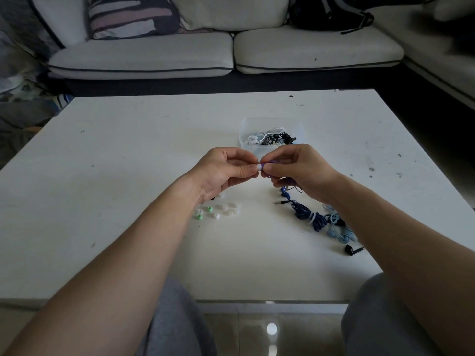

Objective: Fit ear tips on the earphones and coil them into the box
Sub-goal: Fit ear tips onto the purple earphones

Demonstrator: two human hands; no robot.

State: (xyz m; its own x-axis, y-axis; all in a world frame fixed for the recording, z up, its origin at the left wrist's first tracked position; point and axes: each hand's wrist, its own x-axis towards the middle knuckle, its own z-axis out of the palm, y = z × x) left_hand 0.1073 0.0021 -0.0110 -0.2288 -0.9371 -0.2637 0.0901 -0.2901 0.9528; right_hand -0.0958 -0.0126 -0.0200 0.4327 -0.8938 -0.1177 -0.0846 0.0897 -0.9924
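Note:
Above the middle of the white table [128,176], my left hand [226,170] pinches a white ear tip [259,167] between thumb and forefinger. My right hand [295,168] pinches a purple earbud [264,165] right against that tip; its purple cable [289,183] hangs under the palm. A clear plastic box [244,132] behind my hands holds coiled white and black earphones [272,137]. Loose white and green ear tips [218,211] lie on the table below my left wrist.
A bundled dark blue earphone [305,213] lies to the right, with a light blue one [339,229] and a black earbud [350,250] beside my right forearm. A light sofa [180,57] stands behind the table, with a striped cushion [131,16] and a black bag [331,11].

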